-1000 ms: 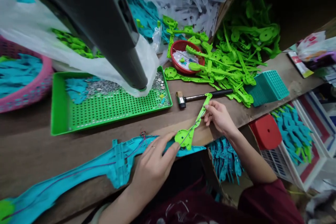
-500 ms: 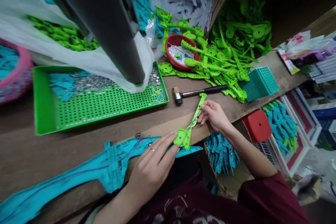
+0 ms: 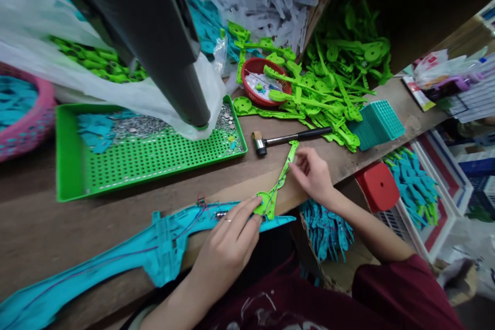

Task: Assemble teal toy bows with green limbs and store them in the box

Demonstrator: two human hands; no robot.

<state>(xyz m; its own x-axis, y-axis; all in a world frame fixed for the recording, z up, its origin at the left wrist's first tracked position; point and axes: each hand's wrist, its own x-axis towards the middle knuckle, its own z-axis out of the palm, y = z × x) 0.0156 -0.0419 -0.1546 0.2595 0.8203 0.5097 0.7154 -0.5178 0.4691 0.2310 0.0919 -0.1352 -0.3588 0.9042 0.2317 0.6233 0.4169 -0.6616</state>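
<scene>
My left hand (image 3: 231, 240) holds down the round end of a lime-green plastic half-shell (image 3: 266, 201), fingertips on its rim. Under that hand lies the right end of a long blue sword-shaped plastic shell (image 3: 167, 250). A thin dark wire runs along the blue shell, and a wire also crosses the green part. Red and dark wires (image 3: 203, 202) loop up near a small metal spring (image 3: 220, 214) beside my left fingers. My right hand (image 3: 314, 175) is curled beside the green part's narrow upper end, thumb close to its edge; whatever its fingertips pinch is hidden.
A rubber-headed hammer (image 3: 292, 138) lies just beyond the green part. Behind are a green perforated tray (image 3: 154, 160) with metal pieces, a red basket (image 3: 266, 98), piled lime-green parts (image 3: 325, 93) and stacked teal trays (image 3: 381, 124). A grey post (image 3: 154, 36) stands at upper left.
My right hand has shifted slightly off the green part's narrow end and its fingers have curled inward. The left hand stays on the round end. The whole view has shifted a little.
</scene>
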